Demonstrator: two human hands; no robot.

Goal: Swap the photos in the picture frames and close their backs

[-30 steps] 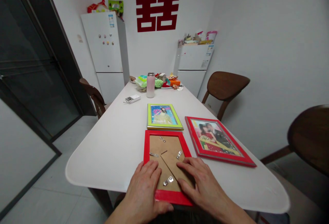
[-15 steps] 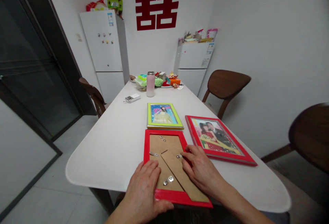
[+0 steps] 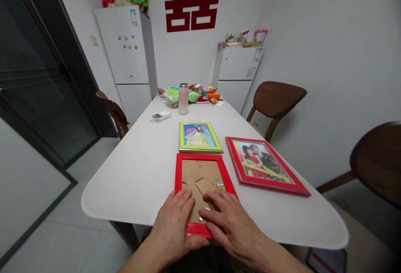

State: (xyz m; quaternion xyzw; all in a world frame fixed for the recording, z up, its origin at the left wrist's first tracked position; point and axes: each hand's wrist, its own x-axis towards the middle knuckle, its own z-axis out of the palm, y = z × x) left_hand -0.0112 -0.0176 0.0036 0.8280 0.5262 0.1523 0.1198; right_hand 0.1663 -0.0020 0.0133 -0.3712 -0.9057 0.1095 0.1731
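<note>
A red photo frame [image 3: 232, 181] lies face down at the table's near edge, its brown backing board [image 3: 200, 172] showing. Small metal turn clips, such as the right one [image 3: 219, 184], sit around the board. My left hand [image 3: 173, 218] rests over the frame's left side, fingers stretched flat on the board and thumb by the near rail. The bent fingers of my right hand [image 3: 232, 223] are on the near metal clip [image 3: 201, 218], partly covering it. A flap with a slanted edge on the board is mostly under that hand.
Beyond the red frame lies a green photo frame [image 3: 184, 150], face up. To the right is a larger red picture frame [image 3: 269, 185]. A pink bottle [image 3: 183, 101], a small white device [image 3: 161, 116] and snack packs [image 3: 192, 97] stand farther back. Chairs [image 3: 278, 97] flank the white table [image 3: 131, 181].
My right hand has left the right-hand clip and moved down and left to the near clip. The flap's lower end no longer sticks out visibly over the near rail. My left hand stays put.
</note>
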